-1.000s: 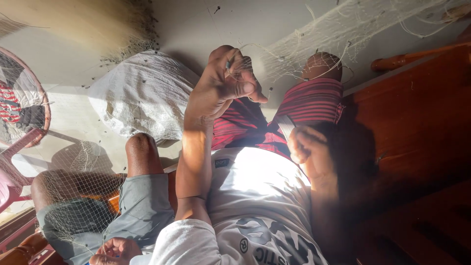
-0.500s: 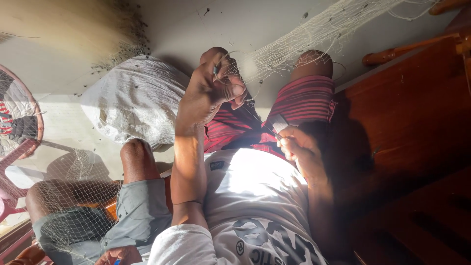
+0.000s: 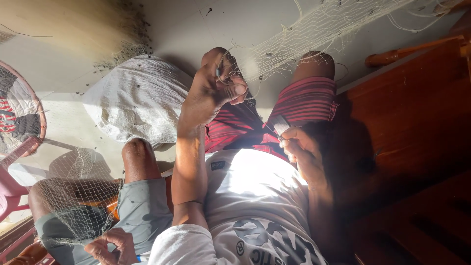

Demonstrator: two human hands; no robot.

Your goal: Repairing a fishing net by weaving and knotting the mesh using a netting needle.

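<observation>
Left hand (image 3: 216, 93) still pinching net (image 3: 314, 29) at upper centre; right hand (image 3: 301, 147), clenched on needle (image 3: 280, 125), now drawn lower, probably tightening a knot.

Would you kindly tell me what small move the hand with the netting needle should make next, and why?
Probably carry the flat netting needle in the right hand up toward the mesh that the left hand pinches. A thin twine runs taut between the two hands, and the left fingers hold the pale fishing net bunched at one spot, seemingly ready for a pass.
</observation>
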